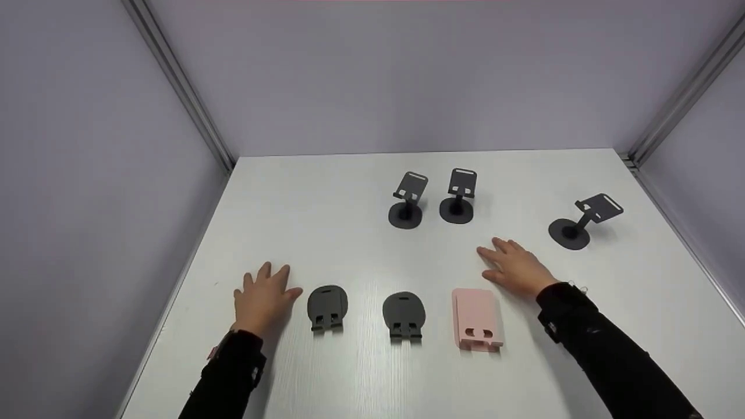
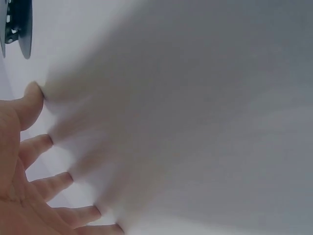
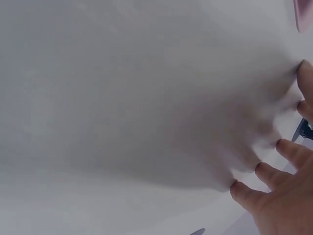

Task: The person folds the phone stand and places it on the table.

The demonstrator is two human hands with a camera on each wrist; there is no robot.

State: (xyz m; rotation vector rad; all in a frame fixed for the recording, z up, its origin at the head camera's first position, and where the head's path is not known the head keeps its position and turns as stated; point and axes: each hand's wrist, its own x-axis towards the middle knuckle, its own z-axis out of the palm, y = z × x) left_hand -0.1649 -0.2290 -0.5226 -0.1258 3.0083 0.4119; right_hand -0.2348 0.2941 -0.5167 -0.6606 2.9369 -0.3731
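My left hand [image 1: 263,302] rests with spread fingers on the white table, fingertips touching the surface in the left wrist view. Just right of its thumb lies a folded dark grey phone stand [image 1: 327,307] with a rounded base. A second folded grey phone stand [image 1: 404,315] lies further right. Beside it is a folded pink phone stand [image 1: 478,317], rectangular with two cut-outs. My right hand [image 1: 518,270], fingers spread and holding nothing, rests on the table beyond the pink stand and to its right. In the right wrist view its fingertips [image 3: 236,186] meet the tabletop.
Two unfolded dark phone stands, one at left [image 1: 405,201] and one at right [image 1: 458,196], stand upright near the table's back. Another unfolded stand [image 1: 585,222] leans at the right. Pale panels [image 1: 407,75] enclose the table [image 1: 302,203] on the back and both sides.
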